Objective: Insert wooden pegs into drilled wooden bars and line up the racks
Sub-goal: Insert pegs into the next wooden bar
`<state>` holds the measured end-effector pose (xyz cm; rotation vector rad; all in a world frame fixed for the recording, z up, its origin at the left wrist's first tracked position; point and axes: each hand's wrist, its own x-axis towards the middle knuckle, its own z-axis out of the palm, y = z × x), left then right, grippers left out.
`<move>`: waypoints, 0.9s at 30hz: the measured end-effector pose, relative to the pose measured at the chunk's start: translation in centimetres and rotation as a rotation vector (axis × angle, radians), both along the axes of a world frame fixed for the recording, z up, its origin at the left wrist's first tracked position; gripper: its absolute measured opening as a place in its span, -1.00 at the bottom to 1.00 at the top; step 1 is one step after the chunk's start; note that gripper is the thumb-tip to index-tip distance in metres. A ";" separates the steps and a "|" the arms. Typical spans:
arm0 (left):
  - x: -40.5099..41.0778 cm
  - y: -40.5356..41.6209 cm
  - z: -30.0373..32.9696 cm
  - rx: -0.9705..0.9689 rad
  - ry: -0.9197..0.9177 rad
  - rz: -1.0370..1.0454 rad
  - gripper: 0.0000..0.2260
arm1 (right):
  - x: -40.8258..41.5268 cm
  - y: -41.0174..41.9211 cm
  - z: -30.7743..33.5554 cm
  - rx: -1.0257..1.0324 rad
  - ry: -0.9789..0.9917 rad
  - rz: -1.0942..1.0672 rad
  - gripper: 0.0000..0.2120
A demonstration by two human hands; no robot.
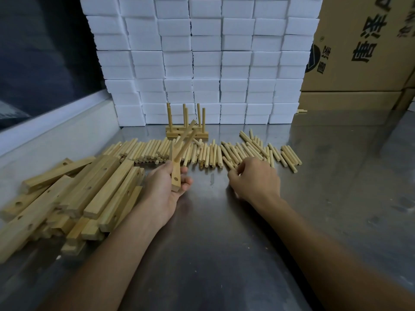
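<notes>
From my remote seat I see both forearms reach in from the bottom edge over a steel worktop [224,232]. The left hand [167,187] lies palm up, fingers curled around the lower end of a drilled wooden bar [175,173], which it holds upright and slightly lifted; two pegs [185,140] already stand in the bar and lean away toward the upper right. One open hole shows near the bar's lower end, above the fingertips. The right hand [254,178] is turned palm down at the near edge of the loose pegs [208,152], fingers bent toward them; I cannot tell whether it has one pinched. Those pegs lie in a long row across the middle of the worktop, from the left wall toward the right. A heap of drilled bars [74,198] lies to the left, just beside the left wrist. Behind the pegs, a finished rack [186,126] stands with its pegs upright, in front of a wall of white foam blocks [202,59]. Cardboard cartons [363,46] with printed characters are stacked at the right.
</notes>
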<state>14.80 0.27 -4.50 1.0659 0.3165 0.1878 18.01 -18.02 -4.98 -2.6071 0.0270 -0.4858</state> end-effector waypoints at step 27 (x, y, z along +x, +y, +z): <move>-0.4 -0.1 0.1 0.035 -0.045 -0.005 -0.76 | 0.0 -0.2 2.1 1.573 0.101 0.209 -0.69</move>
